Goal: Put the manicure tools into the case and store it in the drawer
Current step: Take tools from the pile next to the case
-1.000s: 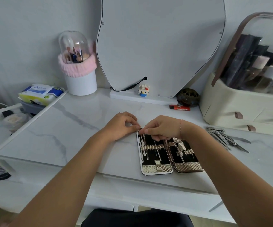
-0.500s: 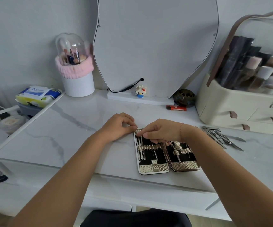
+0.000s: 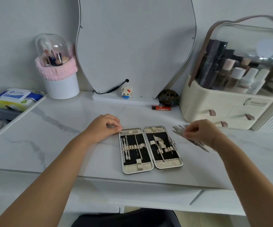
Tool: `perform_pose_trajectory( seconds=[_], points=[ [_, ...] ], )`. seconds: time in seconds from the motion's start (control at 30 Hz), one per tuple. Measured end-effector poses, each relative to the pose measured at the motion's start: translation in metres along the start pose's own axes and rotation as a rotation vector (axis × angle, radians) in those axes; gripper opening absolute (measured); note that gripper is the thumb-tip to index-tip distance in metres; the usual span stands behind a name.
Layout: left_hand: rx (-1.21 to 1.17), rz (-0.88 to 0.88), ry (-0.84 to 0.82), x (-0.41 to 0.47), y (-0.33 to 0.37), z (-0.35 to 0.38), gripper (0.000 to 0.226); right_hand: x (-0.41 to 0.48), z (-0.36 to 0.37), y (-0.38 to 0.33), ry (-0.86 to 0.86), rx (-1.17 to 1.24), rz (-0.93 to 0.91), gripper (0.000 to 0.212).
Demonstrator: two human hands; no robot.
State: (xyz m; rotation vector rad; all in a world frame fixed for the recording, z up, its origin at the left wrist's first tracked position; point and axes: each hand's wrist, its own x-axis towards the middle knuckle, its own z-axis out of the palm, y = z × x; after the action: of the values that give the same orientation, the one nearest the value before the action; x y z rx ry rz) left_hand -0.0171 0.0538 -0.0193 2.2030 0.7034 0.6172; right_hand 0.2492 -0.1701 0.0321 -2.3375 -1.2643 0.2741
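Note:
The manicure case lies open and flat on the marble tabletop, with several metal tools strapped into both black halves. My left hand rests at the case's far left corner, its curled fingertips pinching that corner. To the right of the case lies a loose pile of manicure tools. My right hand is over that pile with its fingertips curled down onto the tools. The hand and pile are blurred, so I cannot tell whether a tool is gripped.
A cream cosmetics organiser with small drawers stands at the back right, close behind the loose tools. A mirror, a red lighter, a small toy figure and a brush holder line the back. Drawer fronts show below the table edge.
My right hand has left the top of the case and moved right to the loose tools. The case's right half is now uncovered. My left hand stays at the corner.

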Motion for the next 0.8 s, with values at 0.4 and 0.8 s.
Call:
perform_pose_trajectory(
  seconds=[0.4, 0.8],
  points=[
    [-0.006, 0.011, -0.001, -0.001, 0.000, -0.001, 0.034, 0.006, 0.007, 0.002, -0.067, -0.087, 0.004, 0.014],
    [0.001, 0.013, -0.003, -0.002, 0.001, -0.001, 0.036, 0.002, 0.014, 0.006, 0.029, -0.049, -0.031, 0.014]
  ],
)
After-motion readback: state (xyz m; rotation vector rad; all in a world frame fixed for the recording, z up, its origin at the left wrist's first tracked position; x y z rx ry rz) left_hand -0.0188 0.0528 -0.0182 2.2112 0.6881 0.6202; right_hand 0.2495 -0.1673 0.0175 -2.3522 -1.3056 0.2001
